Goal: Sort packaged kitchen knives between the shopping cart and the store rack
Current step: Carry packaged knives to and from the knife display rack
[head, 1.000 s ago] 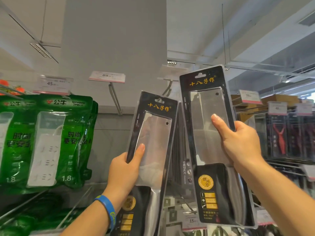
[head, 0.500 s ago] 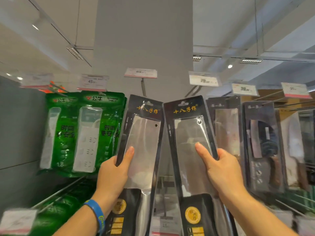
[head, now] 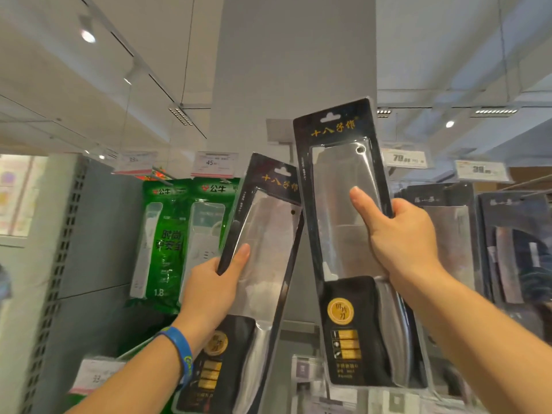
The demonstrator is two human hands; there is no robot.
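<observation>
our left hand grips the left pack by its left edge, thumb on the clear front, and the pack leans to the right. our right hand grips the right pack by its right edge, higher and nearly upright. the packs overlap at their inner edges, raised before the rack, between green packs and hung knives. a blue band circles our left wrist.

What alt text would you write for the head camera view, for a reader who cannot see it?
A person's left hand and right hand each hold up a black-carded packaged cleaver before a store rack, the right package higher than the tilted left package. Green packs hang at left, more packaged knives at right, price tags above.
</observation>
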